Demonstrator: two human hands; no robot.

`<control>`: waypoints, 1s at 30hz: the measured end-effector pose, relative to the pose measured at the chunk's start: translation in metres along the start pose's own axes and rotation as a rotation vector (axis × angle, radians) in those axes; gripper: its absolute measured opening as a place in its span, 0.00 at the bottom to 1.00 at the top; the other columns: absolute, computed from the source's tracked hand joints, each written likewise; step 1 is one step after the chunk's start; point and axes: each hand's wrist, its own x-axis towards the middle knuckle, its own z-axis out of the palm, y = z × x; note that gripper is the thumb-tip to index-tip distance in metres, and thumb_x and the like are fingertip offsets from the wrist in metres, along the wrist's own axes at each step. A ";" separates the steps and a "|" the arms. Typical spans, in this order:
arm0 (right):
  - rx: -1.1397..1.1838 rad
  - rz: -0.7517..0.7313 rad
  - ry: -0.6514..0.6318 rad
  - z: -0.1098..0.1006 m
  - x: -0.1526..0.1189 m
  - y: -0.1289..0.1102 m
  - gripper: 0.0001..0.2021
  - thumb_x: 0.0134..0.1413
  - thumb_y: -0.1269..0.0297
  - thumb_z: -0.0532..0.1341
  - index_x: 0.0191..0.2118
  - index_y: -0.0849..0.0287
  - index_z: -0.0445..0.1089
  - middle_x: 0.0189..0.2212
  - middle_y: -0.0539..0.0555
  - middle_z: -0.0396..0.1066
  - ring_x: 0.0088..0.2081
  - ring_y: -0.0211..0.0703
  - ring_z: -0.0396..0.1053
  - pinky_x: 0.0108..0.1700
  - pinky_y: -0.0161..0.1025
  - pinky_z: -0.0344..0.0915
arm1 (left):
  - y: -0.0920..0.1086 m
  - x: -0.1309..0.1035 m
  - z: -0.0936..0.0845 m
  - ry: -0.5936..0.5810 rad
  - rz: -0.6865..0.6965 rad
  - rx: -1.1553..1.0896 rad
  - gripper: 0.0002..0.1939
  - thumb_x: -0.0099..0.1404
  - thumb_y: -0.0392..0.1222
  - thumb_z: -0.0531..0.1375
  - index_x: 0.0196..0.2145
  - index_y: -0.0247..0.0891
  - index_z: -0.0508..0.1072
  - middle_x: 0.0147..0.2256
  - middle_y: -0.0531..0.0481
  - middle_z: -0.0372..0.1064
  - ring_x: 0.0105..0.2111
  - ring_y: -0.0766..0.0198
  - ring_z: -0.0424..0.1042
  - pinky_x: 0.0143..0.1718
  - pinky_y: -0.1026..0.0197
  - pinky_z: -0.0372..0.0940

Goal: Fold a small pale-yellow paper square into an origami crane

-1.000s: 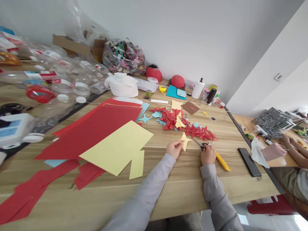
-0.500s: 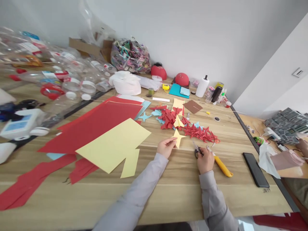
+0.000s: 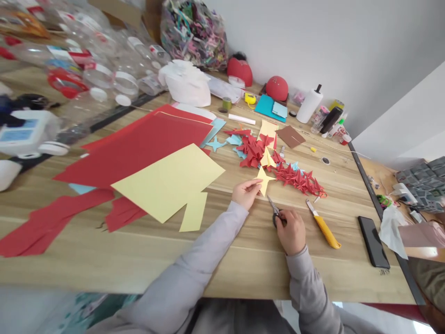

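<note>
Between the thumb and fingers of my left hand (image 3: 245,193) is a yellow four-pointed paper star (image 3: 264,181), held just above the table. My right hand (image 3: 292,230) is closed around the dark handles of small scissors (image 3: 275,211), whose blades point up and left toward the star. Just beyond the star lies another yellow paper star (image 3: 267,159), next to a heap of red paper stars (image 3: 252,150). A row of red folded stars (image 3: 299,178) stretches to the right. A yellow utility knife (image 3: 325,226) rests to the right of my right hand.
Yellow paper sheets (image 3: 168,183) overlap large red sheets (image 3: 146,144) on the left, with red strips (image 3: 52,222) nearer me. Plastic bottles (image 3: 100,76) crowd the far left. A black phone (image 3: 373,242) lies near the right edge. A brown paper square (image 3: 290,136) sits farther back.
The view has tilted down. My right hand has drawn closer to the star and away from the utility knife, with the scissors now turned toward the star. My left hand keeps its hold.
</note>
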 end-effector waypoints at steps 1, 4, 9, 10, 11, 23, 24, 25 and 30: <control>-0.044 0.009 -0.025 0.000 -0.002 -0.002 0.06 0.49 0.68 0.57 0.35 0.59 0.69 0.29 0.54 0.69 0.33 0.44 0.65 0.37 0.38 0.59 | 0.001 0.000 0.000 0.000 -0.001 -0.007 0.11 0.48 0.39 0.63 0.32 0.35 0.77 0.24 0.50 0.73 0.19 0.68 0.67 0.25 0.64 0.66; -0.133 0.054 -0.057 0.000 -0.002 -0.005 0.11 0.48 0.71 0.56 0.39 0.59 0.68 0.33 0.56 0.68 0.36 0.45 0.65 0.37 0.38 0.58 | 0.002 0.000 0.001 0.000 -0.003 -0.035 0.11 0.48 0.39 0.63 0.32 0.35 0.77 0.24 0.50 0.73 0.20 0.69 0.67 0.25 0.64 0.66; -0.237 0.063 -0.141 -0.008 0.002 -0.006 0.09 0.47 0.72 0.57 0.37 0.60 0.69 0.31 0.56 0.70 0.34 0.44 0.66 0.35 0.37 0.57 | 0.002 -0.001 0.004 -0.010 -0.038 -0.072 0.12 0.47 0.39 0.63 0.32 0.33 0.77 0.25 0.50 0.73 0.20 0.70 0.66 0.24 0.66 0.66; -0.225 0.069 -0.154 -0.009 0.003 -0.006 0.08 0.48 0.71 0.57 0.36 0.60 0.69 0.30 0.56 0.70 0.33 0.44 0.67 0.34 0.37 0.57 | 0.002 -0.002 0.004 -0.012 -0.045 -0.070 0.13 0.47 0.40 0.63 0.33 0.33 0.77 0.24 0.50 0.73 0.20 0.71 0.66 0.24 0.66 0.66; -0.196 0.090 -0.161 -0.010 0.004 -0.006 0.08 0.47 0.70 0.57 0.35 0.60 0.70 0.30 0.56 0.70 0.33 0.43 0.67 0.34 0.37 0.57 | 0.003 -0.002 0.004 -0.011 -0.051 -0.068 0.14 0.47 0.40 0.63 0.33 0.32 0.77 0.24 0.50 0.73 0.19 0.71 0.66 0.24 0.66 0.66; 1.717 0.638 -0.502 -0.019 0.025 -0.001 0.24 0.37 0.59 0.68 0.45 0.54 0.67 0.35 0.52 0.70 0.31 0.34 0.65 0.30 0.32 0.63 | 0.007 0.000 0.002 0.075 -0.028 -0.109 0.14 0.46 0.41 0.64 0.33 0.33 0.77 0.28 0.48 0.74 0.20 0.70 0.67 0.25 0.65 0.67; 1.786 0.658 -0.543 -0.018 0.023 -0.001 0.24 0.37 0.58 0.68 0.45 0.53 0.67 0.33 0.50 0.70 0.29 0.33 0.64 0.30 0.31 0.62 | 0.007 0.000 0.002 0.070 -0.033 -0.116 0.14 0.46 0.41 0.64 0.33 0.33 0.77 0.28 0.48 0.74 0.20 0.71 0.67 0.25 0.65 0.67; 1.829 0.668 -0.567 -0.017 0.021 -0.001 0.25 0.36 0.59 0.69 0.45 0.52 0.67 0.32 0.49 0.69 0.28 0.32 0.63 0.29 0.31 0.62 | 0.007 -0.001 0.003 0.065 -0.035 -0.120 0.14 0.46 0.40 0.64 0.33 0.33 0.77 0.28 0.48 0.74 0.20 0.71 0.67 0.25 0.65 0.67; 1.848 0.651 -0.539 -0.013 0.014 -0.005 0.21 0.39 0.61 0.67 0.44 0.53 0.68 0.30 0.49 0.66 0.24 0.30 0.56 0.25 0.31 0.56 | 0.010 -0.006 0.005 0.035 -0.043 -0.095 0.12 0.47 0.39 0.63 0.32 0.33 0.77 0.23 0.50 0.73 0.19 0.70 0.67 0.26 0.64 0.67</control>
